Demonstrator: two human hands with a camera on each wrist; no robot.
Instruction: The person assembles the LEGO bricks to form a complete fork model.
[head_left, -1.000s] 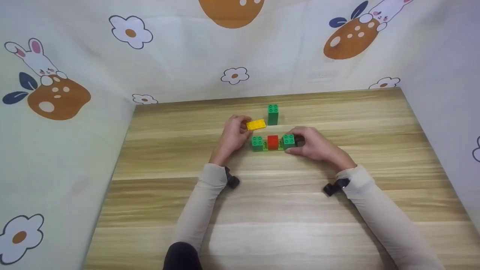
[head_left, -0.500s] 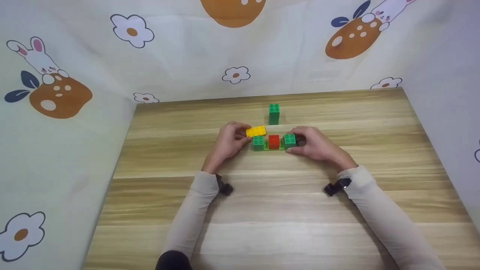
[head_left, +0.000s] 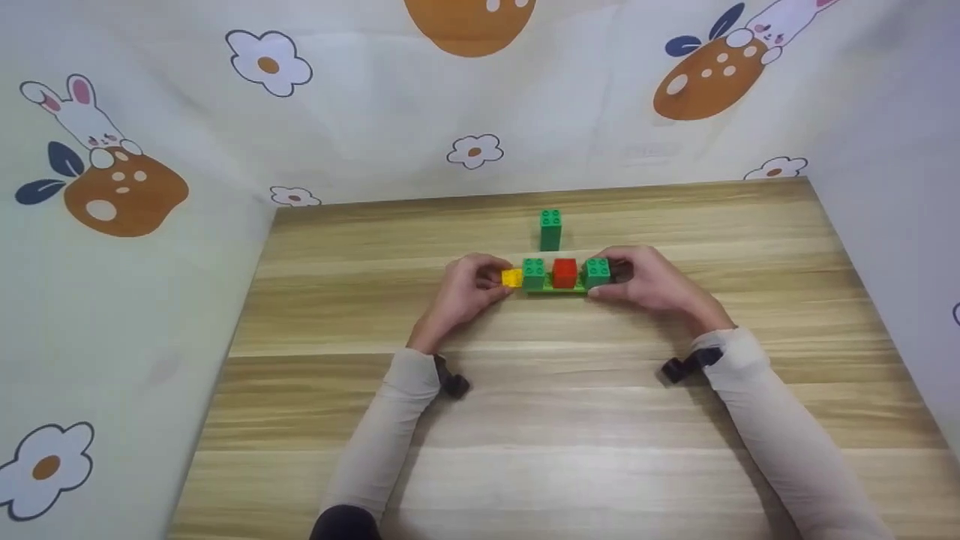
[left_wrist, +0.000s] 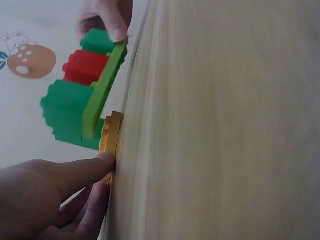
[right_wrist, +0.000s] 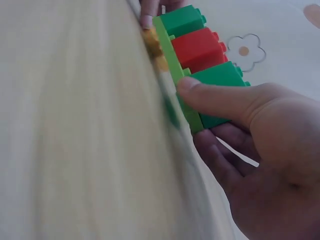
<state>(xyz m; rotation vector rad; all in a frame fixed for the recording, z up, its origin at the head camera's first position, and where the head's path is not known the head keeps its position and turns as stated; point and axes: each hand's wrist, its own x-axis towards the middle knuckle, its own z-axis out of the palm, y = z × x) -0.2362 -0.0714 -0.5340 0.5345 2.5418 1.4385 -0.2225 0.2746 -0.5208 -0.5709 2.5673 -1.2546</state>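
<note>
On the tabletop lies a yellow toy brick (head_left: 511,278), pinched at its left end between the thumb and fingers of my left hand (head_left: 463,291). My right hand (head_left: 660,279) grips the right end of a light green plate (right_wrist: 172,55), thumb along its side. Two green bricks (head_left: 533,273) and a red brick (head_left: 565,274) between them are stuck upright on that plate. In the left wrist view the plate (left_wrist: 105,87) is lifted off the table and tilted, its near end just above the yellow brick (left_wrist: 113,132). The plate hides the yellow brick's right part in the head view.
A tall green brick stack (head_left: 550,231) stands behind the plate. The wooden table (head_left: 540,435) meets patterned cloth walls (head_left: 375,120) at the back and sides. Black wrist cameras (head_left: 454,385) sit on both sleeves.
My left hand has drawn the yellow brick toward me, to the plate's left end. My right hand has raised the plate with its bricks and shifted it slightly right and away.
</note>
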